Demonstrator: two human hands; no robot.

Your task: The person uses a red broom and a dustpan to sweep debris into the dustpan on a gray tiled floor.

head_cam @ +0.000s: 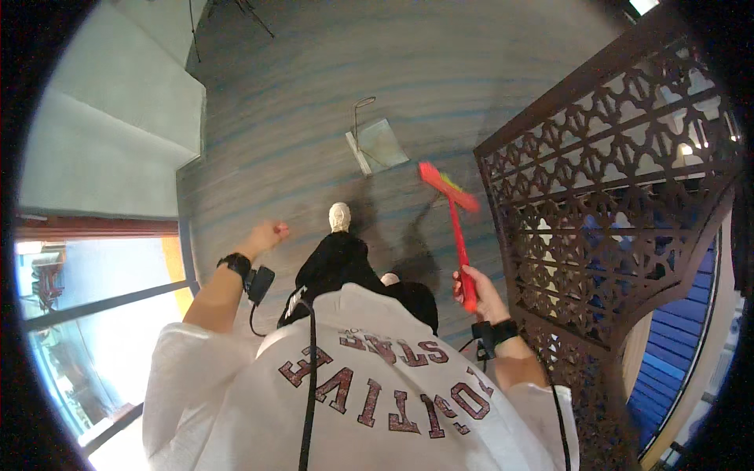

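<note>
My right hand [482,292] is closed around the lower end of the red handle of a brush [450,187]; its red head, with some yellow-green on it, points away from me and is slightly blurred. Beyond my left foot, on the floor, lies a flat, pale square plate with a thin looped metal handle [383,145], perhaps a dustpan. My left hand [272,234] is held out over the floor to the left of my white shoe [339,216]. It looks loosely curled with nothing seen in it, its fingers blurred.
A dark, cut-out lattice screen [589,194] stands close on the right. On the left are a pale wall [118,129] and a bright framed glass opening [100,306]. Thin dark legs of a stand show at the top left. Cables hang by both my arms.
</note>
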